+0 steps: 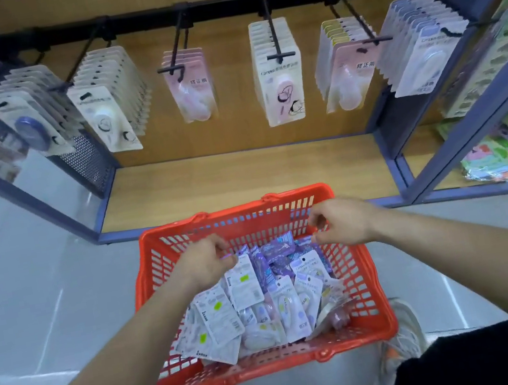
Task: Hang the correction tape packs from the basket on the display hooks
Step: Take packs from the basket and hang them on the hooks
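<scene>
A red basket (pixel 381 315) on the floor holds several correction tape packs (pixel 285 308), white and purple. My left hand (pixel 205 262) reaches into the far left of the pile and pinches the top edge of a white pack (pixel 243 283) that shows its back with a green sticker. Over the far right of the pile, my right hand (pixel 340 225) has curled fingers, its thumb beside a purple pack (pixel 277 249); whether it holds anything is unclear. Above, display hooks (pixel 279 53) on a black rail (pixel 222 9) carry rows of hanging packs; the pink row (pixel 191 88) is short.
A wooden shelf board (pixel 244 180) lies below the hooks, framed by blue metal posts (pixel 454 111). Colourful craft packs (pixel 507 146) fill the bay to the right. Grey floor tiles (pixel 44 294) surround the basket, and a shoe (pixel 404 335) is beside its right side.
</scene>
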A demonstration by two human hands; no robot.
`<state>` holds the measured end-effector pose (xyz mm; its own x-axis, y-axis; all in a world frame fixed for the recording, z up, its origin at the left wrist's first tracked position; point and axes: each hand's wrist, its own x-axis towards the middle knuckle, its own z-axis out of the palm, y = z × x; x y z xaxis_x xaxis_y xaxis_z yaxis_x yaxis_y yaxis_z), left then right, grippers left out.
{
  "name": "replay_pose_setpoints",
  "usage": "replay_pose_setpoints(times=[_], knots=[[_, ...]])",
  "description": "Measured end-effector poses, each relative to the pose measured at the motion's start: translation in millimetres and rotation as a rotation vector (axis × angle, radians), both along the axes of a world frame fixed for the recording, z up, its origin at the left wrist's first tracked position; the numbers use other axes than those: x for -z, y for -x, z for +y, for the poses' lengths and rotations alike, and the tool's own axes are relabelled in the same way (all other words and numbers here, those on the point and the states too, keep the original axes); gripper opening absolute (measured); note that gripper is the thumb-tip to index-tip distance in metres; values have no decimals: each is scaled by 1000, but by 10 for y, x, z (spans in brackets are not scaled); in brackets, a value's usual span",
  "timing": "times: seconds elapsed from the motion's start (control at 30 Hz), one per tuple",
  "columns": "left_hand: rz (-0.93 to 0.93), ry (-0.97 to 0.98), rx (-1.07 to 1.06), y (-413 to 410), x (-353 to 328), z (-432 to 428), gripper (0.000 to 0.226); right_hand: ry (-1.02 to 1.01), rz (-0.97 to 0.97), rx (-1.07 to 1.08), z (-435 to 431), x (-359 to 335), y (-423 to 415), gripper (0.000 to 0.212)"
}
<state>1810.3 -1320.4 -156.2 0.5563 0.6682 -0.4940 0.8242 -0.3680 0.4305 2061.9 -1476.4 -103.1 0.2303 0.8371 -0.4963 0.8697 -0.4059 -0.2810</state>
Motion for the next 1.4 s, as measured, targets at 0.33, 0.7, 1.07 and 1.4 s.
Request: replay_pose_setpoints(times=[0.33, 0.7, 1.07, 1.4], knots=[[172, 47, -133, 468, 1158, -182, 76, 158, 324, 117, 335, 1737, 902, 48], [39, 78, -396, 809, 1455, -180, 88, 26, 340, 269, 556, 2198, 1332, 87], [-160, -16, -483, 836, 1351, -215, 47, -5, 367, 256, 511, 2167, 1338, 92], [-295, 249, -587, 747, 1322, -275, 32, 10, 271, 144, 547, 2130, 1381, 79]])
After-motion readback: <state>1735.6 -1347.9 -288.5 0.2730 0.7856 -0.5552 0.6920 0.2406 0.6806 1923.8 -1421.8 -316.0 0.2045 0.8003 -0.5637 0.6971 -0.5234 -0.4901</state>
